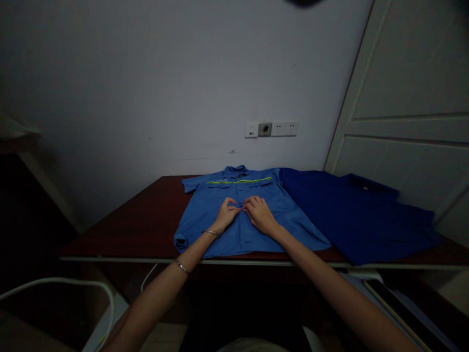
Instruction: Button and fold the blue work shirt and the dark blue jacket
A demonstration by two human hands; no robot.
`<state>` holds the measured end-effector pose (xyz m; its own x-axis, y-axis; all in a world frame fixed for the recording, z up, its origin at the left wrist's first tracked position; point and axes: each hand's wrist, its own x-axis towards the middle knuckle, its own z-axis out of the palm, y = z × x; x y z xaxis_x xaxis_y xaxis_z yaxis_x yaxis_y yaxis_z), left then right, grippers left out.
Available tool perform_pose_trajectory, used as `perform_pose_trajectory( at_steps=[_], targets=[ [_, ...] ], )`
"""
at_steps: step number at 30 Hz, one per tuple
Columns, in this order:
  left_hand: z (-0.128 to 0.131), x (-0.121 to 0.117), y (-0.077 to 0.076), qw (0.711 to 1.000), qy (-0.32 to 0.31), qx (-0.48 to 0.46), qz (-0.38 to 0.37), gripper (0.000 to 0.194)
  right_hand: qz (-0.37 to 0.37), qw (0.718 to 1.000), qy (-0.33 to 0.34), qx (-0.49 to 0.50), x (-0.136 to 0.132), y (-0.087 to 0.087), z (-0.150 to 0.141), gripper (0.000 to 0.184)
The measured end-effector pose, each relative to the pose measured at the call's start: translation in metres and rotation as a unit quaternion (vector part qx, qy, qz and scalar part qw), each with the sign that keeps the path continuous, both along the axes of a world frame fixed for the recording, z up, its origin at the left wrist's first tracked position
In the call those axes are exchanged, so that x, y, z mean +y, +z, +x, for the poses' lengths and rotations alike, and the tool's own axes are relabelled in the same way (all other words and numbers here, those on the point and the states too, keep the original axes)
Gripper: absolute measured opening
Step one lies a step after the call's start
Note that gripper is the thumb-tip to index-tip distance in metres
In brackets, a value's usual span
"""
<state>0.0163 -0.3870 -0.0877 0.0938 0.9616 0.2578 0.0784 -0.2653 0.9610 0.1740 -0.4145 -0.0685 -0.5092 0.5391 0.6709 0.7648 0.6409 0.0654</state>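
A light blue short-sleeved shirt [220,239] lies front up on the table, its collar toward the wall and a yellow-green stripe across the chest. Both hands meet at its button placket, around the middle of the front. My left hand [227,214] is closed in a pinch on the placket edge, with bracelets on that arm. My right hand [259,213] pinches the placket right beside it, fingertips nearly touching the left ones. Any button between the fingers is too small and dark to make out.
A darker blue garment [330,215] is spread on the right, partly beside the shirt. The dark red table [135,220] ends at a pale front edge. Wall sockets [284,129] sit behind, a white door [406,107] at right. A white cable [73,280] hangs lower left.
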Motion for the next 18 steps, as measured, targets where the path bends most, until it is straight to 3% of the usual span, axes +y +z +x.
perform_pose_trajectory(
  at_steps=[6,14,18],
  targets=[
    [0.000,-0.001,0.003,1.000,0.001,0.029,0.003,0.016,0.019,0.999,-0.032,-0.032,0.001,-0.001,-0.004,0.016],
    [0.001,-0.008,0.012,0.991,-0.030,0.117,0.058,0.018,0.044,0.998,-0.020,-0.039,0.002,-0.003,0.000,0.017],
    [-0.001,-0.007,0.011,0.989,-0.034,0.137,0.047,0.019,0.056,0.997,-0.008,-0.054,0.003,-0.003,0.001,0.018]
  ],
)
